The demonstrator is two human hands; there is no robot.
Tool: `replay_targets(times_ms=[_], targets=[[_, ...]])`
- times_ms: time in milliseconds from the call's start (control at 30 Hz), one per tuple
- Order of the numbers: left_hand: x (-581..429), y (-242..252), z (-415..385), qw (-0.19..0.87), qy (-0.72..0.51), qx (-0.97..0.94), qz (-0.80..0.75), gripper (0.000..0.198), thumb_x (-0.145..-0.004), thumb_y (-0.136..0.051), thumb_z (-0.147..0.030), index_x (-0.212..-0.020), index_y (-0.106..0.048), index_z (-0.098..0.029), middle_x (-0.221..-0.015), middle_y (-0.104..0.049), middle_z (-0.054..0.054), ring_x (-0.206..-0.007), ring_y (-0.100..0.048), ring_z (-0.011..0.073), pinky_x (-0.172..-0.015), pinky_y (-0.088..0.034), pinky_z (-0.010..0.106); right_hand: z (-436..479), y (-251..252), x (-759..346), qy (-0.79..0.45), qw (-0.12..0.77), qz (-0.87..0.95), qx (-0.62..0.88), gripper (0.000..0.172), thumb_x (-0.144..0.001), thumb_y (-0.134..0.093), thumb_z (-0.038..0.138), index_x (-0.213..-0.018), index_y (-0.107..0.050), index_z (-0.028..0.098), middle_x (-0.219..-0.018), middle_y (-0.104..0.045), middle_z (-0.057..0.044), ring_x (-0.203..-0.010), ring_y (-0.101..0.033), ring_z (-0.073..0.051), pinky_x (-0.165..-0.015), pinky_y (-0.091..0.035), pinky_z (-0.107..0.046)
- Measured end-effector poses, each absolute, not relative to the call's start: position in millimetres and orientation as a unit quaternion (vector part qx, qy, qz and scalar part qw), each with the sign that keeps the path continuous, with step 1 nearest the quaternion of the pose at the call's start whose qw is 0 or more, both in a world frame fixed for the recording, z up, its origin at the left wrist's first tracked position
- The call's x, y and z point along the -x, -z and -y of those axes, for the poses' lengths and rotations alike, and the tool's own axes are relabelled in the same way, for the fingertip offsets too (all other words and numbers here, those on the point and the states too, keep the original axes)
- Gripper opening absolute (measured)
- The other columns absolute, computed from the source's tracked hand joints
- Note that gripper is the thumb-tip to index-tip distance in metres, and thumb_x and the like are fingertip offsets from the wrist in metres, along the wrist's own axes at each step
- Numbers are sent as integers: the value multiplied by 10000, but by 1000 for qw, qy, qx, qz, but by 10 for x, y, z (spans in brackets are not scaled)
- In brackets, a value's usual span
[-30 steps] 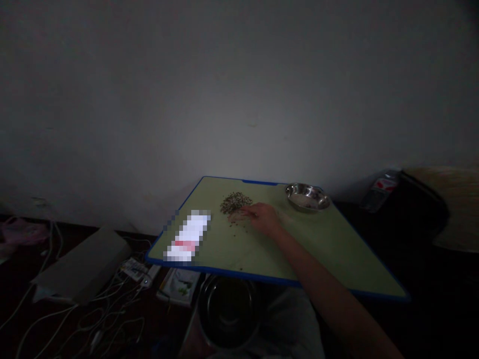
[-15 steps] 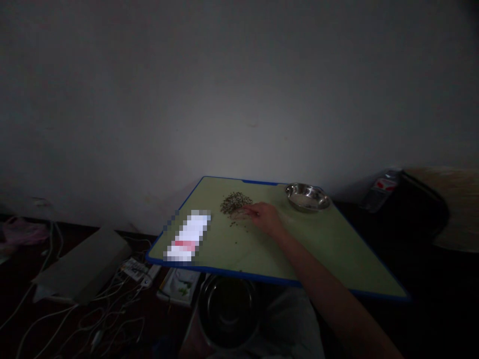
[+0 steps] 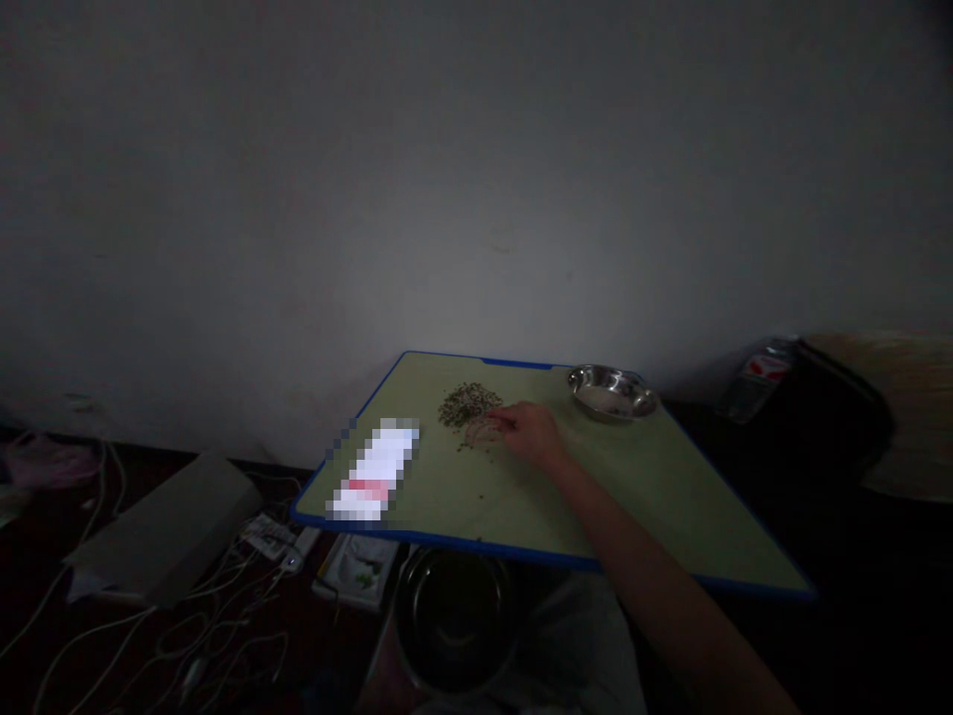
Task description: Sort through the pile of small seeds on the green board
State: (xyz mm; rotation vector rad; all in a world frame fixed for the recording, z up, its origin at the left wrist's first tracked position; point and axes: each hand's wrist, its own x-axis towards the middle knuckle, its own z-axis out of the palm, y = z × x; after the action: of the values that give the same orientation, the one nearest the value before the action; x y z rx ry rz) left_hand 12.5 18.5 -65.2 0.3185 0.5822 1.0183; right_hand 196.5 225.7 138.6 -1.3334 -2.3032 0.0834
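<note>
My right hand (image 3: 530,433) is at the right edge of a loose pile of small dark grains (image 3: 468,405) on the pale green tabletop (image 3: 447,506). Its fingers reach left over the pile's lower edge; the fingertips are smeared by motion, so their grip does not show. A few stray grains lie nearer the front edge. Behind and to the right of the hand stands a shiny metal bowl (image 3: 612,393) with pale contents. Below the front edge is a second, dark metal bowl (image 3: 456,621). A dim pinkish shape beside it may be my left hand; its fingers cannot be made out.
A bright pixelated rectangle (image 3: 376,470) lies at the table's left. On the floor to the left are a grey box (image 3: 168,526), tangled white cables (image 3: 215,636), a power strip (image 3: 294,561) and a pink bag (image 3: 52,462). A plastic bottle (image 3: 759,377) stands right of the table.
The blurred fingers of my right hand have shifted slightly over the pile's lower edge. One stray grain lies nearer the front edge and a little to the right. Both bowls are where they were.
</note>
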Motion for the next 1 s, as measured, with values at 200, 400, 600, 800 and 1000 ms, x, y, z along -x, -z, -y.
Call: replay_targets(times_ms=[200,400,600,800,1000], targets=[[-134,661,-210,841,-470,-103,-249,431,-696,-721,-623,-916,-820,-265,-1129,-813,129,-1519,-322,371,-1255,-156,541,-2254,-1393,-1963,-32,228,840,492,342,-856,-626,161,-1132,-794,274,-1024,-801,-67,-936,-727,-245,-838,-544,-324],[-117,713,-175,840,-463,-123,-253,438,-599,-802,-597,-890,-827,-270,-995,-841,122,-1502,-355,384,-1265,-125,493,-2246,-1387,-1960,-48,230,841,487,343,-858,-625,165,-1147,-788,254,-1056,-796,-76,-955,-726,-248,-865,-541,-337],[-66,793,-165,830,-463,-114,-289,396,-587,-816,-576,-836,-815,-269,-970,-841,134,-1513,-337,368,-1261,-124,474,-2255,-1345,-1956,-39,242,841,483,335,-869,-615,160,-1137,-793,257,-1036,-799,-73,-958,-726,-252,-870,-544,-344],[-77,848,-207,817,-480,-108,-302,387,-559,-811,-625,-730,-791,-279,-1006,-837,118,-1539,-279,346,-1269,-114,441,-2263,-1355,-1954,-32,234,843,483,342,-892,-613,158,-1176,-776,256,-1033,-799,-71,-953,-721,-237,-864,-545,-324],[-107,754,-200,818,-473,-95,-313,400,-635,-742,-646,-758,-791,-269,-1138,-814,98,-1535,-277,371,-1276,-56,481,-2263,-1360,-1950,-32,234,842,484,323,-891,-630,167,-1168,-782,230,-1043,-795,-101,-954,-723,-275,-855,-547,-360]])
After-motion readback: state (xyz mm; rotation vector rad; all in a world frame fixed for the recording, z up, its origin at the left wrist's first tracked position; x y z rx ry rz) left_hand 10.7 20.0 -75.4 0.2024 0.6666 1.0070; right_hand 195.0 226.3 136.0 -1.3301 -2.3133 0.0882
